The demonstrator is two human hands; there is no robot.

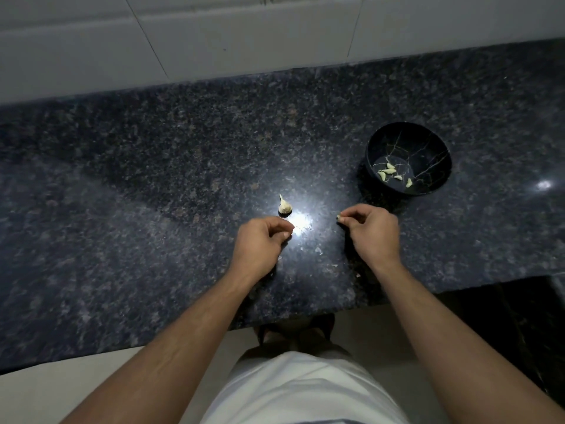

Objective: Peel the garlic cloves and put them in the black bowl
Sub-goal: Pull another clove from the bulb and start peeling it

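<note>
Fingertips of the right hand [374, 232] pinch a small garlic clove [338, 217] above the dark countertop [153, 179]; left hand [260, 240] curls, whether it holds anything unclear; peeled cloves [388, 172] lie in the black bowl [440, 154]; garlic bulb remnant [285, 206] sits near the left hand.

A home kitchen: a dark speckled stone bench [153, 179] runs along a white tiled wall [214, 41], with garlic [285, 206] and a black bowl [428, 139] on it.

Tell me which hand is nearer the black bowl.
Right. The right hand, pinching a garlic clove, sits just below-left of the black bowl; the left hand is farther left, near the garlic bulb.
</note>
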